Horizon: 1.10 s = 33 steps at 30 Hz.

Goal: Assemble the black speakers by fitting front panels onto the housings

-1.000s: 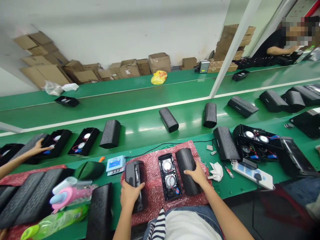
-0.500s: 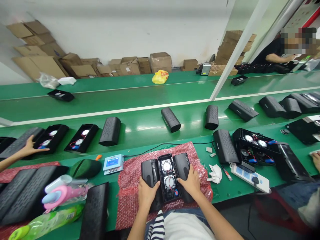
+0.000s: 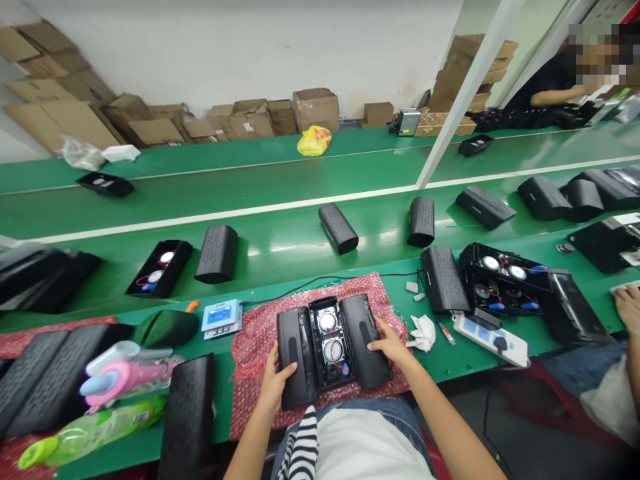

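Observation:
An open black speaker box (image 3: 332, 347) lies in front of me on red bubble wrap (image 3: 253, 347). Two round silver drivers, red wires and a blue part show inside it. Black speaker shells flank it on both sides. Around the outer edge of the left speaker shell (image 3: 296, 350) curls my left hand (image 3: 274, 381), its thumb on top. My right hand (image 3: 393, 343) grips the right speaker shell (image 3: 364, 333) from its outer side, thumb on top and some fingers hidden.
A blue-screened device (image 3: 221, 319) and a green case (image 3: 167, 329) are to the left, near a green bottle (image 3: 95, 430). On the right are a power strip (image 3: 490, 339), crumpled tissue (image 3: 423, 333) and opened speakers (image 3: 505, 273). A co-worker's hand (image 3: 628, 307) rests at far right.
My left hand has shifted to the left shell's outer edge, and both shells show more fully. At far left, a co-worker's hand is gone and a dark blurred shape covers the speakers there.

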Available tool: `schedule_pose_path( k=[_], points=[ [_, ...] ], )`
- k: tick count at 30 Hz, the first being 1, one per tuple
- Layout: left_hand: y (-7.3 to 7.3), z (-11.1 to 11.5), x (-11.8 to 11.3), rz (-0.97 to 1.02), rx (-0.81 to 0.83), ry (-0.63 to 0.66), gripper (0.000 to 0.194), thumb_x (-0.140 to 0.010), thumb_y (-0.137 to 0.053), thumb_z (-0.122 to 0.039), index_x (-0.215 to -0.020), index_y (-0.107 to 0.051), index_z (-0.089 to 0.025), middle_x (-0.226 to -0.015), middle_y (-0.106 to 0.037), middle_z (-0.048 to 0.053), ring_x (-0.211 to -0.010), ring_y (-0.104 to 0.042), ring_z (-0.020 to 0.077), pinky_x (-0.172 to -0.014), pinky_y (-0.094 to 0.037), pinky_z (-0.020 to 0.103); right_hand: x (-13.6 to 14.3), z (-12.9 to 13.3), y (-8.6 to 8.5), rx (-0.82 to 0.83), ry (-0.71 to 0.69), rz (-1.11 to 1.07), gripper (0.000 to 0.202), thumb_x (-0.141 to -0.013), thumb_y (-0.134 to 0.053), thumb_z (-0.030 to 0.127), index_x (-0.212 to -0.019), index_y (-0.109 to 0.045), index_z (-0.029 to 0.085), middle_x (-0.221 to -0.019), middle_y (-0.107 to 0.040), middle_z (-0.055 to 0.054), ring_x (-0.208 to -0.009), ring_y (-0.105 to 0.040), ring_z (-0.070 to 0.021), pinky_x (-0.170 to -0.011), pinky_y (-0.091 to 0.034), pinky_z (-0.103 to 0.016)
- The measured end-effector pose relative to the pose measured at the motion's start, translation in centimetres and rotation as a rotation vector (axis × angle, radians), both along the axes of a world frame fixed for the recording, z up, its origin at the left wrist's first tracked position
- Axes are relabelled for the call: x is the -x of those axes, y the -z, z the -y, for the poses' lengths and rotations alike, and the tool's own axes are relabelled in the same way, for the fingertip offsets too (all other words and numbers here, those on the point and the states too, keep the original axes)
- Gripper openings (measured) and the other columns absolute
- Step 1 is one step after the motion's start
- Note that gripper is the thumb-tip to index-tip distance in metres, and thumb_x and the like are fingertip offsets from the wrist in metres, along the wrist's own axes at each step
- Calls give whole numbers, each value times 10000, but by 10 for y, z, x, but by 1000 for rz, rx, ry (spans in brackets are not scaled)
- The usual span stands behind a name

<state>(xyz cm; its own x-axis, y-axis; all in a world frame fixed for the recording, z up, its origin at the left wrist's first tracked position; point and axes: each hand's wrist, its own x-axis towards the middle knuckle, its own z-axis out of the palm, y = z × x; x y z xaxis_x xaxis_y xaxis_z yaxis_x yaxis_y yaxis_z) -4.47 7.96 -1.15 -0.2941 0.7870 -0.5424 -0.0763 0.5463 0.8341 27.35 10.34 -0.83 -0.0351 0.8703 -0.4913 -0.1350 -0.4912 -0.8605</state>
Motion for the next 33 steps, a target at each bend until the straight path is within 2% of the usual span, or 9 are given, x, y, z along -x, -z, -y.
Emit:
schedule_pose_path(
  k=[5,11,18,24,28,33],
  points=[
    [3,-3,-3,-63,33,9,806,-737,-620,-237,-1459,-263,-265,-1338,-524,104,-1112,-597,207,-905,-511,313,4,1,-2,-6,3,4,838,-545,-604,167,-1364,-441,227,-1264,-598,-39,-1061,-613,-235,-860,-521,-370],
    [7,-3,-6,-95,25,-32,781,-736,-611,-196,-1450,-303,-270,-1360,-513,85,-1130,-585,205,-953,-479,327,9,3,4,-35,83,33,776,-543,-590,163,-1311,-518,243,-1250,-610,-11,-1051,-616,-234,-937,-474,-399],
    [1,-3,-10,-91,-36,-44,744,-708,-609,-148,-1407,-392,-283,-1361,-521,62,-1171,-555,206,-1008,-433,348,7,5,13,-41,101,74,754,-550,-617,212,-1300,-539,228,-1239,-617,-13,-1083,-598,-238,-947,-465,-397],
    [-1,-4,-14,-42,-49,-105,723,-667,-645,-148,-1358,-463,-262,-1389,-496,70,-1221,-514,227,-1056,-377,380,10,3,8,-25,170,-5,739,-523,-653,201,-1257,-584,265,-1170,-655,11,-1006,-625,-241,-910,-484,-375],
    [1,-3,-14,-48,-64,-101,702,-667,-642,-148,-1340,-486,-272,-1416,-473,51,-1275,-463,232,-1096,-316,393,12,4,3,-3,192,10,717,-515,-641,196,-1227,-609,278,-1155,-662,27,-1012,-622,-249,-901,-491,-375],
    [0,-2,-15,-78,-70,-68,697,-694,-621,-157,-1365,-460,-258,-1471,-402,32,-1334,-388,216,-1125,-264,354,15,4,0,14,194,-7,739,-501,-600,172,-1233,-605,271,-1170,-655,27,-996,-623,-245,-845,-510,-352]
  ],
)
